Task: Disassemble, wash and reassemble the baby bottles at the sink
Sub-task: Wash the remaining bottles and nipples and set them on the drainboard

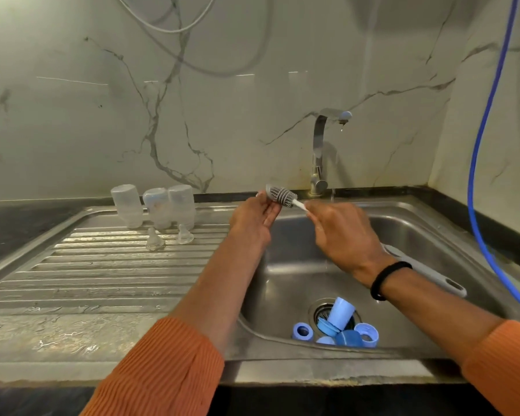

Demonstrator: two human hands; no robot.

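While the right hand [339,232] pinched the white stem of the small grey brush [281,196] and the left hand [252,219] cupped its bristled head with loosely curled fingers at frame centre, rinsing well probably meant turning the head under the tap [321,151]. Three clear bottles [155,207] stood inverted on the drainboard at left, two teats [168,238] before them. About five blue caps and rings [338,327] lay over the sink [418,232] drain.
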